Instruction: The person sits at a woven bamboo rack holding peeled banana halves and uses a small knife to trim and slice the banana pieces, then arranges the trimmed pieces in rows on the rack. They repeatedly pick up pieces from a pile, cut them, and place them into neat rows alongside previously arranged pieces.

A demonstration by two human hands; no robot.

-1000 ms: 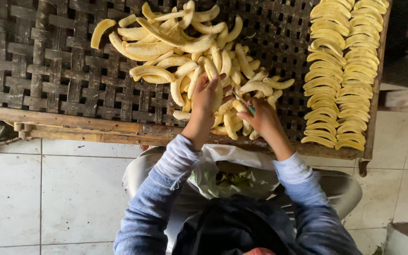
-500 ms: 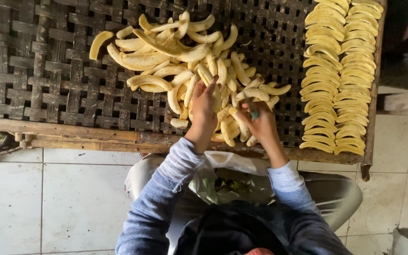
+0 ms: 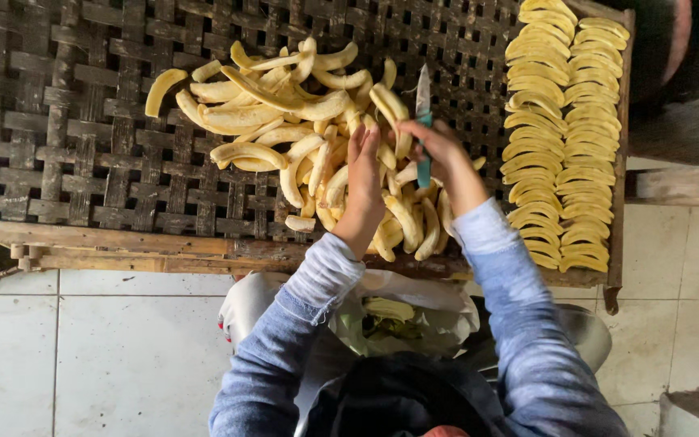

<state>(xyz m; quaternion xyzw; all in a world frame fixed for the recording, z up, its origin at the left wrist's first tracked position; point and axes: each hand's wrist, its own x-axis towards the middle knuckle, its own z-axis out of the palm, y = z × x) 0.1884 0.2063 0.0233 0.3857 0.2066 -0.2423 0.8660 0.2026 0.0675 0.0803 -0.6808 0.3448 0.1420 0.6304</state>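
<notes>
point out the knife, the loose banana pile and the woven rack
knife (image 3: 423,97), head view, on the blade above the right hand
banana pile (image 3: 284,113), head view, on a peeled banana near its middle
woven rack (image 3: 58,121), head view, on bare lattice at left

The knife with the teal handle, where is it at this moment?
In the head view the knife is in the right hand, blade pointing away from the person, above the right part of the loose pile of peeled bananas, beside the left hand.
</notes>
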